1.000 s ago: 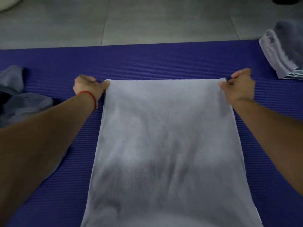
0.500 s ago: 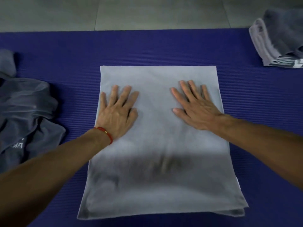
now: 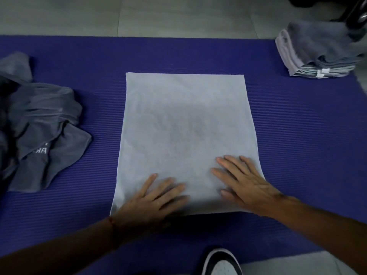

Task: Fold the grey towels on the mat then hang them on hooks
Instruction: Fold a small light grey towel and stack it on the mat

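A light grey towel (image 3: 184,124), folded in half into a near square, lies flat in the middle of the blue mat (image 3: 297,135). My left hand (image 3: 151,201) rests flat with straight fingers on the towel's near left part. My right hand (image 3: 244,181) presses flat on its near right part, fingers spread. Neither hand grips the cloth. A heap of crumpled dark grey towels (image 3: 39,126) sits on the mat's left side. A stack of folded grey towels (image 3: 317,52) sits at the mat's far right corner.
Grey tiled floor (image 3: 158,14) runs beyond the mat's far edge. The toe of a white and black shoe (image 3: 220,262) shows at the bottom, at the mat's near edge. A dark object (image 3: 355,18) stands behind the folded stack.
Both hands let go of the towel's far corners, pressed flat on it, and slid toward me to its near edge. The view has pulled back.
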A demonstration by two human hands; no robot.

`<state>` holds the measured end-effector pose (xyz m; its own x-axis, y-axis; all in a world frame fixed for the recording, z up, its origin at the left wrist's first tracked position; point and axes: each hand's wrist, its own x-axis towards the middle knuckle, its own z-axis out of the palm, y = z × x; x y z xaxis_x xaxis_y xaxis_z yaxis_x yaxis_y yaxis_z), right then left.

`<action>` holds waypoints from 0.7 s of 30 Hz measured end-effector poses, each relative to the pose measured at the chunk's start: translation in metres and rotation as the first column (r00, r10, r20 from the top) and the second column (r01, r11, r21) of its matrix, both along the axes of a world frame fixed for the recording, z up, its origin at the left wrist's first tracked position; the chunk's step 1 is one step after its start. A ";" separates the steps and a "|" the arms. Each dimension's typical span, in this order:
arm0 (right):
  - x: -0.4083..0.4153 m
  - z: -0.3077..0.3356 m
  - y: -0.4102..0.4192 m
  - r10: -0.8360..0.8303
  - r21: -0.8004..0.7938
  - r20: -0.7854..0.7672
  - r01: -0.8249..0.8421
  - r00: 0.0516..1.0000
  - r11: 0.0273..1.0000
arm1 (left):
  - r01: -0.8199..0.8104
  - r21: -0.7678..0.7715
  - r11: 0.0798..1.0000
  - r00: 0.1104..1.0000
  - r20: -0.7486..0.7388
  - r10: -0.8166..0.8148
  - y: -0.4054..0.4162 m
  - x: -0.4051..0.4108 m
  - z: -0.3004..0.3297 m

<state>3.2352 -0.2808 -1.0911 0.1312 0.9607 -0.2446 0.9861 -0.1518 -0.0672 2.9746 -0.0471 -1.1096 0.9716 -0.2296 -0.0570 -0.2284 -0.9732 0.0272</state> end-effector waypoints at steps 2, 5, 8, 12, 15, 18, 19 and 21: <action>-0.012 0.007 -0.004 0.143 0.066 -0.030 -0.141 0.989 0.988 | 0.050 0.032 0.998 0.996 0.065 -0.052 0.007 -0.009 0.004; -0.032 0.011 -0.012 0.213 0.090 0.016 -0.214 0.977 0.973 | 0.019 0.077 0.997 0.997 0.074 -0.025 0.018 -0.023 0.013; -0.029 0.015 -0.014 0.192 0.174 0.061 -0.200 0.979 0.964 | -0.038 0.036 0.999 0.995 0.091 0.034 0.020 -0.031 0.026; 0.002 0.042 0.010 -0.006 0.273 0.095 -0.020 0.995 0.962 | -0.272 -0.003 0.962 0.948 0.169 0.269 0.042 0.001 0.053; 0.028 0.062 0.035 -0.148 0.339 0.208 0.071 0.967 0.938 | -0.405 0.089 0.910 0.887 0.280 0.367 0.069 0.043 0.076; 0.022 0.066 0.047 0.067 0.249 0.290 -0.143 0.955 0.958 | -0.314 0.040 0.949 0.887 0.369 0.278 0.056 0.058 0.085; 0.011 0.063 0.046 0.187 0.191 0.280 -0.245 0.942 0.950 | -0.213 0.011 0.977 0.916 0.350 0.195 0.043 0.054 0.082; -0.014 0.050 0.035 0.372 0.141 0.237 -0.411 0.897 0.901 | 0.001 0.007 1.000 0.971 0.241 -0.003 0.016 0.030 0.064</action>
<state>3.2211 -0.2461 -1.0413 -0.2376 0.9689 -0.0689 0.9581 0.2454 0.1478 3.0047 -0.0312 -1.0457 0.9564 -0.2319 0.1774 -0.2293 -0.9727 -0.0351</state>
